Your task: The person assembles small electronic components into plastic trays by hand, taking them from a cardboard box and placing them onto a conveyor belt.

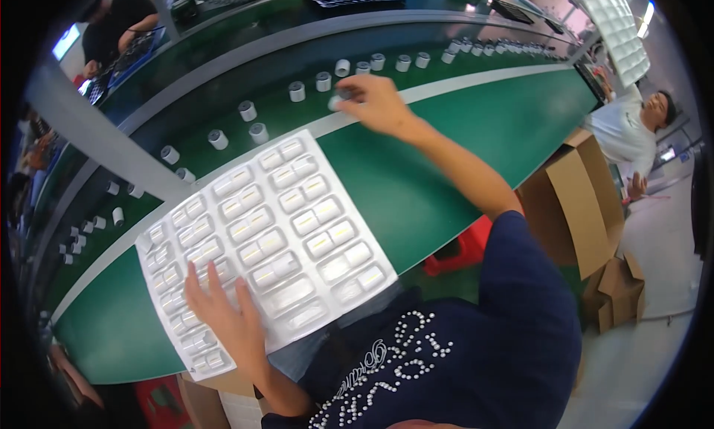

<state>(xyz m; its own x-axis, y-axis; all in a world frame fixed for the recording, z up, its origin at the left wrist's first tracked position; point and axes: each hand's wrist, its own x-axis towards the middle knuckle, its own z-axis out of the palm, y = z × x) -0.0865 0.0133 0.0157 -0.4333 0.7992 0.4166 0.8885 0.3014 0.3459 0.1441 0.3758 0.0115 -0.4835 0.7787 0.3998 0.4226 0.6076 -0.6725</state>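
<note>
A white moulded plastic tray (303, 244) lies slantwise on the green worktop, its near edge close to my body. White cylinders (262, 245) lie on their sides in most of its pockets, mostly in pairs. Two pockets at the near edge show no cylinder. My left hand (229, 317) is over the tray's left part, fingers spread and nothing in them; whether they touch it I cannot tell. Beyond the tray, at the belt's near edge, my right hand (379, 108) pinches a small white cylinder (336, 102), partly covered by the fingers.
More white cylinders (297, 91) stand spread along the dark green belt (223, 94). A grey post (104, 131) rises at the left. Open cardboard boxes (576, 206) and a red stool (465, 247) are at the right. People work across the belt and at the far right.
</note>
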